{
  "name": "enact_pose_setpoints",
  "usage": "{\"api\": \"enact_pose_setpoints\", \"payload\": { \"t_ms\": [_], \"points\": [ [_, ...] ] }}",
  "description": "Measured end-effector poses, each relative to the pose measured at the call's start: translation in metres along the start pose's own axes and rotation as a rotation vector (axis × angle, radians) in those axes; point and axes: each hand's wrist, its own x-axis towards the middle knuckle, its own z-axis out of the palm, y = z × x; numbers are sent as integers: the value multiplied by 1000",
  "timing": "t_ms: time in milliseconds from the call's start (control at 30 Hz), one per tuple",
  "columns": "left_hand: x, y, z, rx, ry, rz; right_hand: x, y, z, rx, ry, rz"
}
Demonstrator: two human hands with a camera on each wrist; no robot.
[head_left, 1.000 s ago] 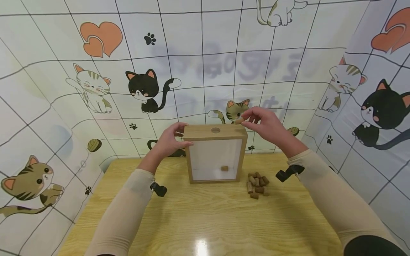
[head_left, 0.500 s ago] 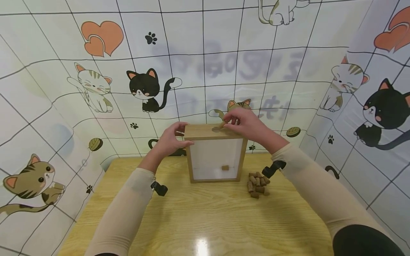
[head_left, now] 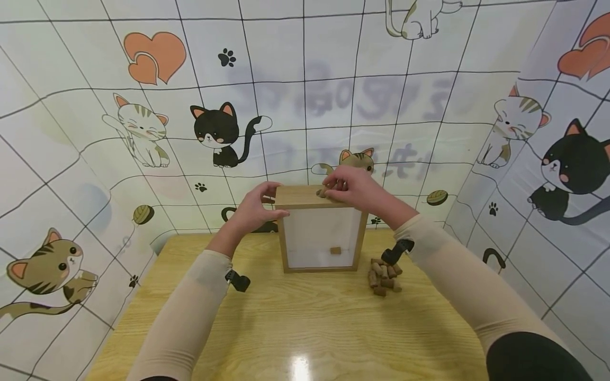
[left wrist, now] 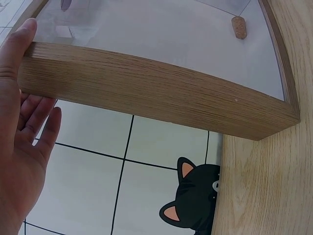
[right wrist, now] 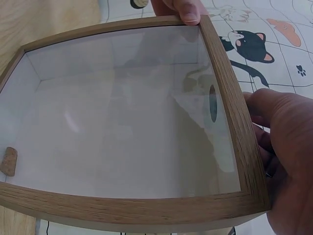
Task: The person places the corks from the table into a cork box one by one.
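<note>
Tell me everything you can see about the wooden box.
The box looks wooden, shallow and squarish, with a clear front and white interior. It stands upright on the table, with a round hole in its top and one cork inside, low down. The left hand grips its upper left corner. The right hand holds another cork at the hole; whether it touches the box is unclear.

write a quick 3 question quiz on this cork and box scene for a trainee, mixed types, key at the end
1. Multiple choice: where is the right hand on the wooden box? a) at its base b) at its top c) well clear of it

2. True or false: exactly one cork shows inside the box.

3. Fill in: the cork pile lies on the table, to the person's ____ of the box.

Key: 1 b; 2 true; 3 right.
</note>
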Motion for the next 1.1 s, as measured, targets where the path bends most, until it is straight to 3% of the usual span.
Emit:
{"api": "enact_pose_setpoints", "payload": {
  "t_ms": [767,900,1100],
  "points": [
    [0,0,2,32,0,-5,-2,6,8,15,37,-24],
    [0,1,2,31,-1,-10,-7,6,6,16,98,-67],
    [0,2,1,26,0,-9,-27,7,-2,-37,257,-147]
  ]
}}
